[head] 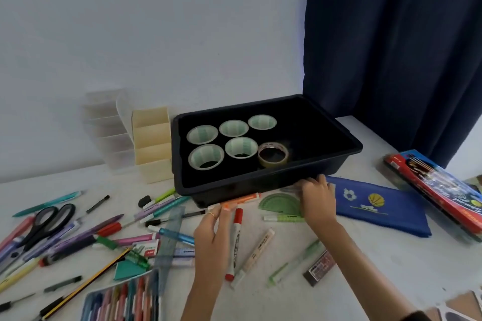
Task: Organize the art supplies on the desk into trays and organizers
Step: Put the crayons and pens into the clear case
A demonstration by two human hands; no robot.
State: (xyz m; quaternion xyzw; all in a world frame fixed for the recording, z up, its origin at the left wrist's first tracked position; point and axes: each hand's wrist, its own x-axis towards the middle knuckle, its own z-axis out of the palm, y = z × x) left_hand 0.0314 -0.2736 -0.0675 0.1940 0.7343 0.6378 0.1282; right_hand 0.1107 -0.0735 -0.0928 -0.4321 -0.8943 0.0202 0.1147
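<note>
Your left hand point(216, 227) hovers open over the red marker point(236, 237). Your right hand point(317, 198) curls against the tray point(234, 190) at 12 o'clock, hold unclear. Shove it and the orange marker point(242, 198) may roll.

One head-worn wide-angle view looks forward and down, close over the desk point(396, 255), facing the wall point(156, 34)
</note>
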